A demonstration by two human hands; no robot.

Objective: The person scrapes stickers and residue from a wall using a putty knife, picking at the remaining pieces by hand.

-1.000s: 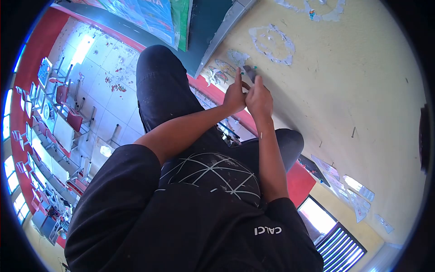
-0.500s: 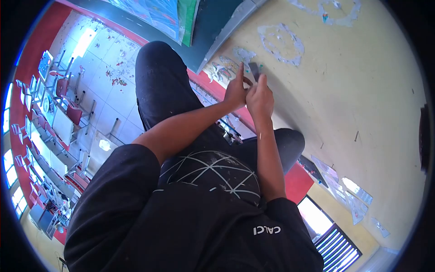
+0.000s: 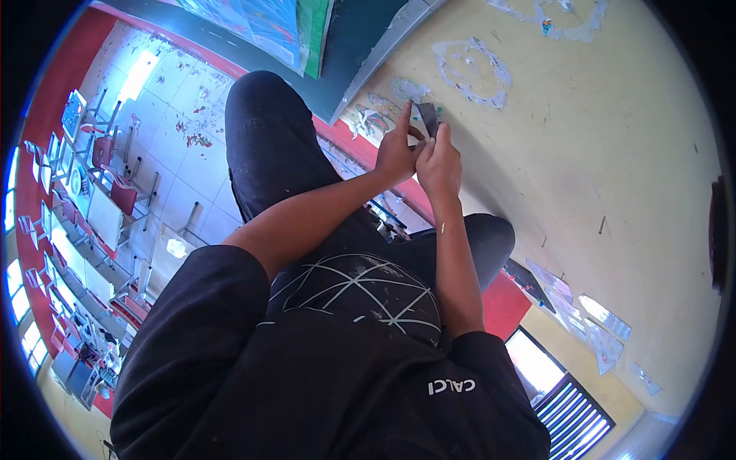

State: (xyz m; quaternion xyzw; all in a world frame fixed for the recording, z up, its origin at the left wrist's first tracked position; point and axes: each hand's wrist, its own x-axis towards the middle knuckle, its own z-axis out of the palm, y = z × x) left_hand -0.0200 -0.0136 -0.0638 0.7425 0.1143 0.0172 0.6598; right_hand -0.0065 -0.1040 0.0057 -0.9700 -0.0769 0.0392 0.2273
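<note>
In the head view, I am looking down past my chest and knee (image 3: 268,130) while both my hands are meeting at the yellow wall (image 3: 583,169). My right hand (image 3: 439,167) is grasping the lower end of a small dark blade (image 3: 427,116), with the fingers clenched round it. My left hand (image 3: 397,152) is pinching the same blade from the side, and its forefinger is stretching straight up along the wall. The blade is standing nearly upright between the two hands with its top end against the wall, just beside a torn paper scrap (image 3: 374,119) that is clinging by the corner of the green board (image 3: 360,38). A ring of pale residue (image 3: 469,67) is showing higher on the wall, apart from the blade.

Compared with a second ago, both hands are sitting slightly higher and the blade is standing steeper. The left forefinger, loosely raised then, is now reaching fully upward. I judge that this is bringing the blade's edge to bear on the stuck paper without yet lifting it, since the scrap is looking unchanged.

Far below, the tiled floor (image 3: 176,115) and rows of chairs (image 3: 115,192) are showing.
</note>
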